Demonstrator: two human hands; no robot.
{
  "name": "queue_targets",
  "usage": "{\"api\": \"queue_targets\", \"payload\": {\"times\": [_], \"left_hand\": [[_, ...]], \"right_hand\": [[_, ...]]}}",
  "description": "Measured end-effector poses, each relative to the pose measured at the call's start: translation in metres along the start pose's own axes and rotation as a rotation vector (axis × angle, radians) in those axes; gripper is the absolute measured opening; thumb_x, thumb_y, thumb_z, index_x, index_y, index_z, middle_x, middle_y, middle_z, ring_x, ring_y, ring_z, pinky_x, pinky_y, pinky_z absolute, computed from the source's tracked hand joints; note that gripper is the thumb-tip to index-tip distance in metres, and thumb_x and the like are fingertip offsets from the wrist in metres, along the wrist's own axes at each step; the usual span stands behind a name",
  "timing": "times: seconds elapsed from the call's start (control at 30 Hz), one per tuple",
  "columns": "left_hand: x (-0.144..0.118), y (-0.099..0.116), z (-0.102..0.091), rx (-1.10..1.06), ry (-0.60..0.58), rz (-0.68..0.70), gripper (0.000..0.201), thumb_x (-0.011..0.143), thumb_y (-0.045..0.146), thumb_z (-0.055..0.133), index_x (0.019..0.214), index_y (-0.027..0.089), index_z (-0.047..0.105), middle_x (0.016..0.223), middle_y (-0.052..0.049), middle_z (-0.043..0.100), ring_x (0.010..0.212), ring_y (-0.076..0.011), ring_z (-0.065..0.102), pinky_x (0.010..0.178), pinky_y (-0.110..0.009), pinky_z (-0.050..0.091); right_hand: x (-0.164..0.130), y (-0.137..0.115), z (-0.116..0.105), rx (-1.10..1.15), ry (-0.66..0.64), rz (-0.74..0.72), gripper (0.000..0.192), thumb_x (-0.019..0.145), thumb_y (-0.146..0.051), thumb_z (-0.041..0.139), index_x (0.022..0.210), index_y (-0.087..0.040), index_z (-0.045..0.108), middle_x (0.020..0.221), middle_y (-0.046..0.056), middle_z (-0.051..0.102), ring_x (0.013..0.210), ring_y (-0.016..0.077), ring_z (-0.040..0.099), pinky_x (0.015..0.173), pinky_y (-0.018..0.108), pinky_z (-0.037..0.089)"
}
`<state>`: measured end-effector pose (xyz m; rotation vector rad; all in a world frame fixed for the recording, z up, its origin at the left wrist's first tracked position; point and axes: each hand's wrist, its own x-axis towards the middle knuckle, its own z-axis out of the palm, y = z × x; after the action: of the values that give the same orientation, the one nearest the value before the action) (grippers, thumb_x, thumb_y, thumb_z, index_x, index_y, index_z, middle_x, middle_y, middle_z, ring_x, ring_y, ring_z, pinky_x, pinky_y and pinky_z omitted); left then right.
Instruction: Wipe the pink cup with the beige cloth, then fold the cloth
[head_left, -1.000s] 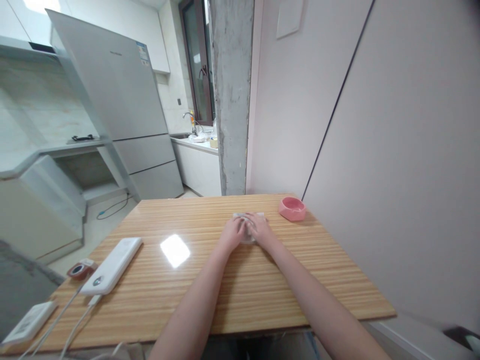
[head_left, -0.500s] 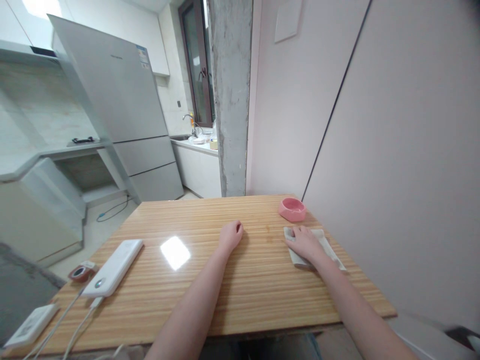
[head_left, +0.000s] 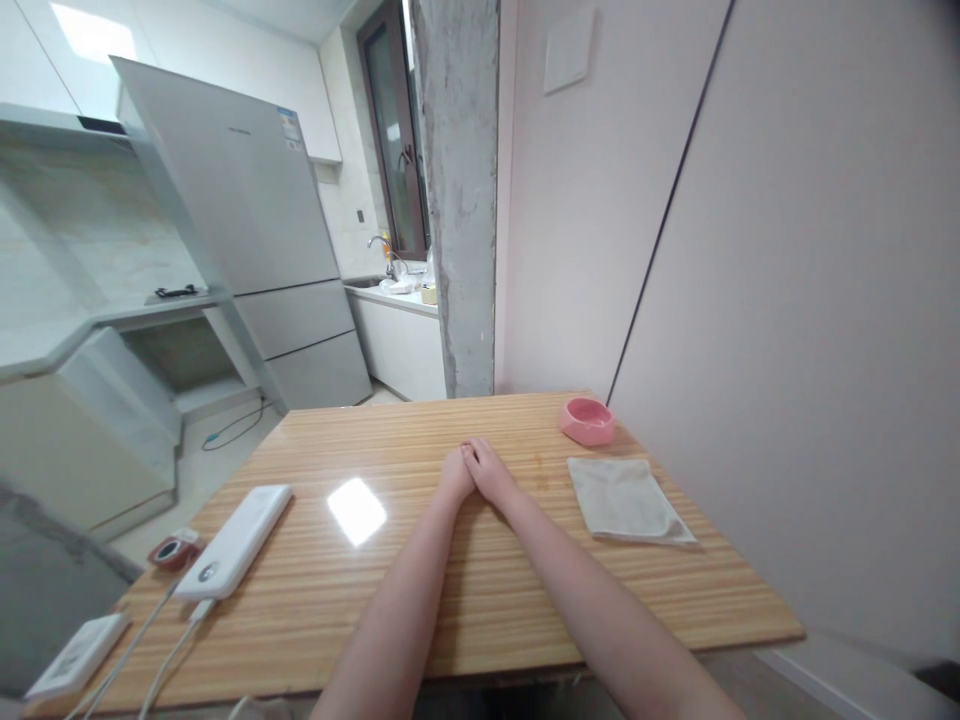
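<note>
Both bare forearms stretched forward over the striped light-wood surface (head_left: 465, 560), meeting near its middle. Left hand (head_left: 454, 474) and right hand (head_left: 487, 470) pressed side by side, touching, resting on the wood. Fingers of each curled together, loosely closed, clamped on nothing.

Folded beige cloth (head_left: 624, 500) lying flat to the right of the hands, apart from the right hand's fingers, close to the surface's right edge by the wall. Small pink round bowl (head_left: 587, 420) just beyond the cloth, at the far right corner.

At the left: long white slab-shaped power bank (head_left: 234, 540) with white cables trailing off the near edge, a small red-brown round-topped item (head_left: 174, 552) just beside it, and a flat white rectangular device (head_left: 75, 655) at the near-left corner. All well apart from the hands.
</note>
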<state>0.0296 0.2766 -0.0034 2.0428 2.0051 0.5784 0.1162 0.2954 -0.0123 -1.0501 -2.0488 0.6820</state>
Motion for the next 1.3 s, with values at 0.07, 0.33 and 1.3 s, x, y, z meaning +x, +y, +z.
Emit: {"api": "queue_targets", "payload": {"times": [0.07, 0.33, 1.3], "left_hand": [[-0.004, 0.0, -0.001, 0.005, -0.03, 0.032, 0.025, 0.086, 0.015, 0.046, 0.1, 0.016, 0.066, 0.103, -0.013, 0.07, 0.094, -0.0213, 0.065, 0.082, -0.029, 0.047], [-0.011, 0.006, -0.004, 0.003, -0.062, 0.07, 0.029, 0.086, 0.015, 0.044, 0.107, 0.016, 0.064, 0.108, -0.013, 0.068, 0.097, -0.0213, 0.064, 0.084, -0.029, 0.047], [-0.013, 0.0, -0.037, 0.064, 0.263, 0.594, 0.033, 0.078, 0.014, 0.06, 0.11, 0.021, 0.058, 0.148, -0.01, 0.033, 0.144, -0.028, 0.011, 0.114, -0.051, 0.024]], "right_hand": [[-0.004, 0.006, 0.001, 0.048, 0.021, -0.015, 0.024, 0.091, -0.028, 0.039, 0.098, -0.019, 0.061, 0.102, 0.007, 0.064, 0.101, 0.0167, 0.057, 0.093, 0.03, 0.043], [-0.007, 0.012, -0.002, 0.128, 0.009, -0.005, 0.023, 0.089, -0.03, 0.043, 0.095, -0.018, 0.062, 0.098, 0.006, 0.065, 0.098, 0.0172, 0.058, 0.09, 0.03, 0.044], [-0.019, 0.014, -0.075, -0.117, 0.031, -0.131, 0.025, 0.073, -0.017, 0.059, 0.098, -0.021, 0.057, 0.146, 0.009, 0.032, 0.135, 0.0188, 0.034, 0.108, 0.032, 0.032]]}}
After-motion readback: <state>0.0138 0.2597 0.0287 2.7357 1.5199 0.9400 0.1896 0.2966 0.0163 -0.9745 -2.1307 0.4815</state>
